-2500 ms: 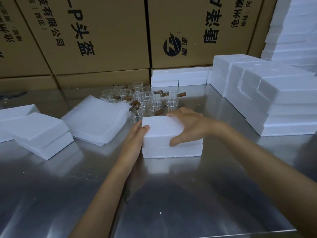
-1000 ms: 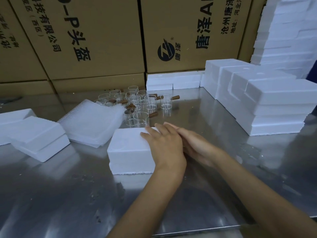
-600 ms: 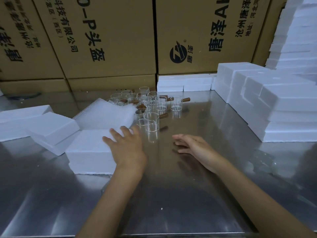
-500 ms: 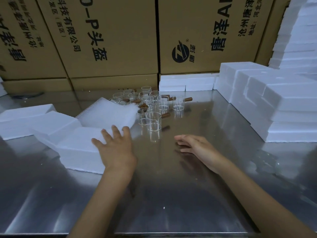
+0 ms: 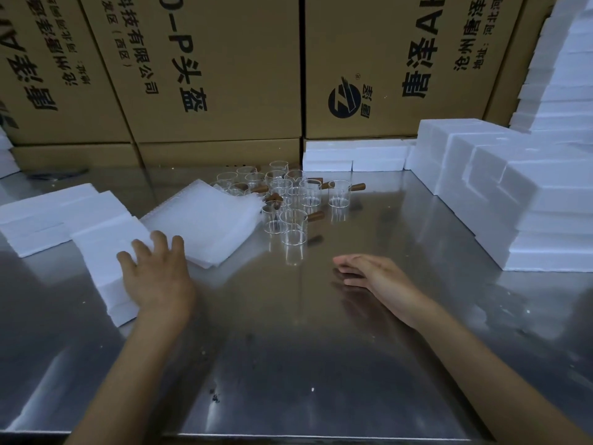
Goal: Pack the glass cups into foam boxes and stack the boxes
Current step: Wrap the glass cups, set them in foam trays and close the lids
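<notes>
Steel table — white foam box under left hand.

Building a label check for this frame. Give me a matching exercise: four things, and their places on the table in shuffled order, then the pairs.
Things:
1. left hand
2. right hand
3. glass cups
4. stack of foam boxes

Places:
A. far middle of the table, beside the bubble-wrap sheets
B. right edge of the table
C. flat on a foam box at the left
D. low over the bare steel table, holding nothing

Pairs: 1-C, 2-D, 3-A, 4-B
</notes>
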Demonstrator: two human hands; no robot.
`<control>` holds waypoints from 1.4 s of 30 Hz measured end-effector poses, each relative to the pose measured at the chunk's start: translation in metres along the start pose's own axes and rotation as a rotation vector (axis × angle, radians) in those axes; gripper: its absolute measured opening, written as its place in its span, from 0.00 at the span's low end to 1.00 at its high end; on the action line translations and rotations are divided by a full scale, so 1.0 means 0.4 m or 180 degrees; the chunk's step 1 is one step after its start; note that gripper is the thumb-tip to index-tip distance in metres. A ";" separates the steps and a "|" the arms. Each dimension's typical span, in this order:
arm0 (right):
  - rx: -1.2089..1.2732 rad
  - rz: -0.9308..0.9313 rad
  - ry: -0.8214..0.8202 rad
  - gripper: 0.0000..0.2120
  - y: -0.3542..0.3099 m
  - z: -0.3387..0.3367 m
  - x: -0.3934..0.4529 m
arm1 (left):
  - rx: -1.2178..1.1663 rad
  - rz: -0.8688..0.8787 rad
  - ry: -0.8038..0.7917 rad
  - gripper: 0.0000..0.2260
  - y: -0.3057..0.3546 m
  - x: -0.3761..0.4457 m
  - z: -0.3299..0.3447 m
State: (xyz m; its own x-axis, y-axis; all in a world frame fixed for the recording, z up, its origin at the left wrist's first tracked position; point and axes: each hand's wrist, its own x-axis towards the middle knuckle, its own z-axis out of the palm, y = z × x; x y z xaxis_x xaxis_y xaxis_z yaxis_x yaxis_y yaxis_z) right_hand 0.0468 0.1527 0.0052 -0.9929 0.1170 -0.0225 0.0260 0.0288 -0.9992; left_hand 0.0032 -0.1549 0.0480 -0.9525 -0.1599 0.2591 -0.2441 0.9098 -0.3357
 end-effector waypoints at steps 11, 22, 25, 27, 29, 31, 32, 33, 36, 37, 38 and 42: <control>-0.0015 -0.0042 0.0037 0.13 0.001 0.002 0.000 | 0.0227 -0.0177 0.0195 0.32 -0.094 0.063 0.084; -0.0108 -0.0019 0.0101 0.13 -0.002 0.006 0.004 | -0.0702 0.0062 0.0508 0.32 0.044 0.045 0.046; -0.0095 0.0037 0.0129 0.13 -0.002 0.004 0.008 | -0.1537 0.0467 0.0768 0.30 0.112 0.034 0.017; -0.0060 0.0093 0.0166 0.13 -0.004 0.005 0.013 | -0.2098 0.0758 0.0850 0.27 0.162 0.035 -0.005; -0.0043 0.0144 0.0247 0.13 -0.006 0.008 0.024 | -0.2599 0.1017 0.0763 0.25 0.217 0.042 -0.024; -0.0063 0.0163 0.0364 0.14 -0.005 0.013 0.037 | -0.2977 0.1231 0.0598 0.25 0.271 0.052 -0.037; -0.0079 0.0159 0.0422 0.14 -0.003 0.016 0.045 | -0.3121 0.1291 0.0540 0.25 0.295 0.058 -0.040; -0.0088 0.0150 0.0478 0.14 -0.002 0.019 0.053 | -0.3213 0.1305 0.0519 0.25 0.316 0.062 -0.043; -0.0065 0.0128 0.0627 0.13 0.002 0.025 0.073 | -0.3260 0.1274 0.0654 0.25 0.365 0.059 -0.046; -0.0071 0.0107 0.0666 0.13 0.003 0.027 0.075 | -0.3276 0.1313 0.0735 0.24 0.380 0.050 -0.046; -0.0105 0.0069 0.0711 0.13 0.005 0.031 0.076 | -0.3298 0.1381 0.0802 0.24 0.395 0.036 -0.047; -0.0172 -0.0138 0.0923 0.11 0.004 0.053 0.069 | -0.3360 0.1739 0.0904 0.24 0.442 -0.016 -0.058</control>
State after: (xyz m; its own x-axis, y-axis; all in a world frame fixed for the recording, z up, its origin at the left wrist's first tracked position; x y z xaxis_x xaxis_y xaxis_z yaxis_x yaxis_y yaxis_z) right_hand 0.0169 0.1351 0.0025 -0.9188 0.3929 0.0380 -0.0019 0.0919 -0.9958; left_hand -0.0295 0.0159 0.0079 -0.7775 0.3100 0.5471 0.5694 0.7163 0.4034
